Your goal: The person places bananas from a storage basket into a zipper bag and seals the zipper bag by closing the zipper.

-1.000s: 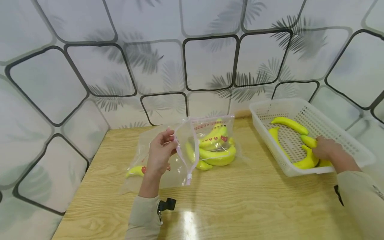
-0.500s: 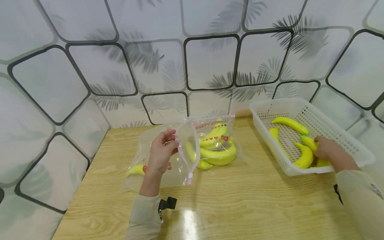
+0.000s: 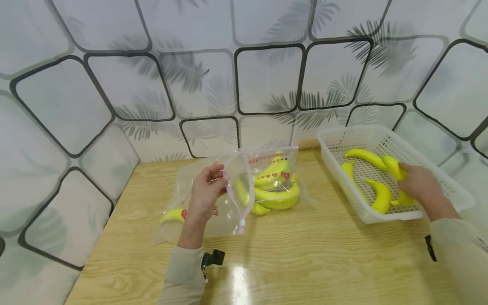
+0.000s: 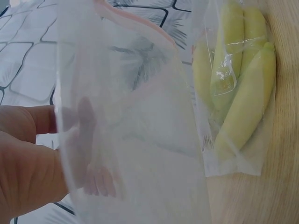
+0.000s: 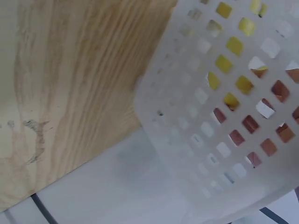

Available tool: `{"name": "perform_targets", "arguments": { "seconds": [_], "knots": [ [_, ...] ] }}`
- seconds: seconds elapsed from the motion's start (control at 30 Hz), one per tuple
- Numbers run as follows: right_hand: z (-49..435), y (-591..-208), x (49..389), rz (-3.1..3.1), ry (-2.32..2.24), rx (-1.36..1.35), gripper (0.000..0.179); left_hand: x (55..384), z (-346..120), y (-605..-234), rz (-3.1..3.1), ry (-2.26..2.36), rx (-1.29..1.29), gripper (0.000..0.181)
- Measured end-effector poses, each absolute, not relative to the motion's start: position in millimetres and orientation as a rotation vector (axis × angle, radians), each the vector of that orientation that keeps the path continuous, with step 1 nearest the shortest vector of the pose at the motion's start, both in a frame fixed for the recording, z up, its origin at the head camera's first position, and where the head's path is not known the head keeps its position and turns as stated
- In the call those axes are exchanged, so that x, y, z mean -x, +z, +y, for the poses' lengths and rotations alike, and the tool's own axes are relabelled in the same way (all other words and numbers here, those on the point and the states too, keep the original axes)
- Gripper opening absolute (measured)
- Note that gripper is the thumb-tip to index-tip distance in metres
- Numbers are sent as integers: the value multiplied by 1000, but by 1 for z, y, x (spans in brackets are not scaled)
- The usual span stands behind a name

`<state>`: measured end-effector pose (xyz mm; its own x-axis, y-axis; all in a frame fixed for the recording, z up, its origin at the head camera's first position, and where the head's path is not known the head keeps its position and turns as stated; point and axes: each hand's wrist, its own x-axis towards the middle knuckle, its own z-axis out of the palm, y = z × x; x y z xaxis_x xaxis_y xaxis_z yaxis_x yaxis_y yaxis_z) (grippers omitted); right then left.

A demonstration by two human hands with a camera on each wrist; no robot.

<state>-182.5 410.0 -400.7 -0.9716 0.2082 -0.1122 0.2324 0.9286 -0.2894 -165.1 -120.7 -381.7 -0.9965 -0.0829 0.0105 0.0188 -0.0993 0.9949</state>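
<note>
My left hand (image 3: 203, 195) pinches the edge of a clear zip bag (image 3: 228, 218) with a pink seal; its mouth gapes to the right. In the left wrist view the bag (image 4: 140, 158) hangs across the thumb and fingers. One banana (image 3: 173, 216) with a red mark shows at the bag's left, partly behind my wrist. Inside the white basket (image 3: 356, 205), my right hand (image 3: 421, 186) grips a banana (image 3: 392, 165), its lower part hidden by the fingers. Several other bananas lie around it. In the right wrist view the basket wall (image 5: 177, 135) mostly hides that hand.
A second clear bag (image 3: 295, 163) with several bananas, printed with red hearts, rests beside the held bag at the middle. The wooden table (image 3: 297, 254) runs beneath everything. Patterned cloth (image 3: 267, 80) stands behind and at both sides.
My right hand has lifted the banana slightly and shifted it up and left in the basket. Neighbouring bananas have slid and rolled apart. The left hand stays on the bag's edge.
</note>
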Motion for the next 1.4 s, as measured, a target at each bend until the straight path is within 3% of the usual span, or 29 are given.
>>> {"name": "perform_targets", "arguments": {
  "seconds": [0.2, 0.87, 1.4],
  "knots": [
    [400, -391, 186, 3132, -550, -245, 67, 165, -122, -381, -2052, -2276, -81, 38],
    [375, -375, 184, 3061, -1202, -398, 71, 163, -125, -379, -2028, -2287, -56, 38],
    [272, -339, 163, 3118, -1601, -78, 59, 163, -124, -380, -2035, -2277, -58, 38]
  ]
}}
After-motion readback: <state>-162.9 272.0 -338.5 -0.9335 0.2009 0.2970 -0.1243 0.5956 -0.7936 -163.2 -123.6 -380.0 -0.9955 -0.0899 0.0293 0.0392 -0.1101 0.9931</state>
